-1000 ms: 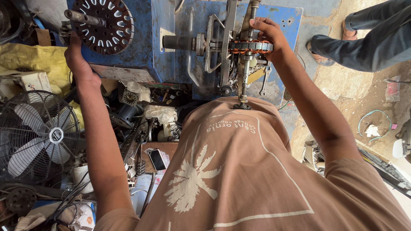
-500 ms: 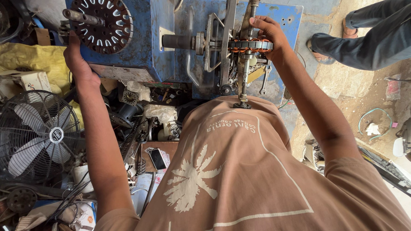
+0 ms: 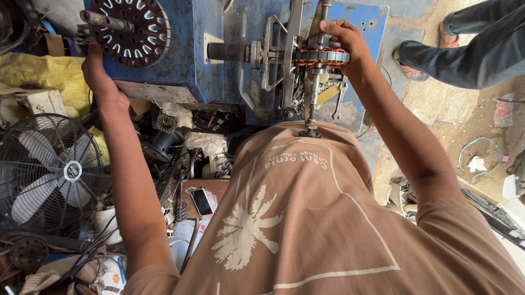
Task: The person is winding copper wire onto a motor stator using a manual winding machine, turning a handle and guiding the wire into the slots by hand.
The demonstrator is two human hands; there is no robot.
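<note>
Right hand [image 3: 341, 39] fingers curled around copper-wound stator [image 3: 322, 56] on blue winding machine [image 3: 210, 32]; left hand [image 3: 97, 75] closed on crank handle [image 3: 100, 20].

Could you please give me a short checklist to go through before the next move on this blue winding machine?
1. Right hand grips the copper-wound stator on the machine's spindle: ok.
2. Left hand is at the hand crank beside the slotted black wheel: ok, though how firmly the fingers close on it cannot be told.
3. Stator seated squarely on the shaft: cannot tell, as the metal arms hide the joint.
4. Wire feed to the stator: cannot tell, too fine to see.
5. Space below the blue machine: not ok, crowded with parts, rags and a phone.
6. Bystander's legs stand apart from the machine: ok.
</note>
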